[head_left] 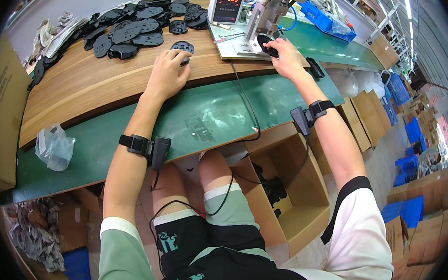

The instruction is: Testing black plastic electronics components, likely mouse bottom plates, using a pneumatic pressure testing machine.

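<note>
At the far side of the wooden board, the fingers of my left hand (167, 73) are curled over a black oval plastic part (182, 46), gripping its near end. Held in my right hand (288, 58) is another black oval plastic part (266, 44), at the base of a metal bench press (268, 17). My fingers and thumb hide some of it. Left of the press stands a white counter box (228, 3) with red lit digits. A heap of similar black parts (132, 30) lies on the board beyond my left hand.
A black part (315, 68) rests right of the press. A crumpled clear bag (55, 148) lies at the front left. An open cardboard box (295, 206) with black parts stands below the bench edge. Cables hang from both wrist straps. A blue crate (325, 19) is at the back right.
</note>
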{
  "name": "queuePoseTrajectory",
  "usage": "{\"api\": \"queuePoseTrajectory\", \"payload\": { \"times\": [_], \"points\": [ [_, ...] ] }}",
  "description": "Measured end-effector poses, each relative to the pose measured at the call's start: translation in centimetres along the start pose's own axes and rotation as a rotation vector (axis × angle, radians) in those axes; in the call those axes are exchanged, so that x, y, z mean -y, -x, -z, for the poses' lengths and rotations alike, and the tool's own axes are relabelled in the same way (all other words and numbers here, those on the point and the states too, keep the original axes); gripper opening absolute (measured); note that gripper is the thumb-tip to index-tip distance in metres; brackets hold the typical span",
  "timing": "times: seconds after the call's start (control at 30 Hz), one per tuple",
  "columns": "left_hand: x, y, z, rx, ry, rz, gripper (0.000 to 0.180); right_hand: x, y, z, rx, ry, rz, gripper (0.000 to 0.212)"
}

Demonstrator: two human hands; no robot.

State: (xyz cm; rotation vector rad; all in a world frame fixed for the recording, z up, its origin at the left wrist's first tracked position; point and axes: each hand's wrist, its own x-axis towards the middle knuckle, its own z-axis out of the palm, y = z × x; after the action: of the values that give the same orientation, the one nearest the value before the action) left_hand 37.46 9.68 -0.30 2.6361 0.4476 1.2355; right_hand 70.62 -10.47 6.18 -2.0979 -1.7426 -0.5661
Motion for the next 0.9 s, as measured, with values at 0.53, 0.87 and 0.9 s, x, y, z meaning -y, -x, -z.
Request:
{"api": "queuePoseTrajectory", "payload": {
  "times": [0.53, 0.87, 0.9],
  "points": [
    [1.0, 0.3, -0.1, 0.063, -0.006, 0.052, 0.034, -0.2, -0.1, -0.6, -0.018, 0.004, -0.007, 0.045],
    [0.3, -0.5, 0.2, -0.055, 0.182, 0.205, 0.025, 0.1, -0.1, -0.5, 0.009, -0.013, -0.051, 0.045],
    [0.2, -0.5, 0.3, -0.062, 0.216, 0.236, 0.025, 0.1, -0.1, -0.5, 0.008, -0.012, -0.045, 0.045]
  ]
}}
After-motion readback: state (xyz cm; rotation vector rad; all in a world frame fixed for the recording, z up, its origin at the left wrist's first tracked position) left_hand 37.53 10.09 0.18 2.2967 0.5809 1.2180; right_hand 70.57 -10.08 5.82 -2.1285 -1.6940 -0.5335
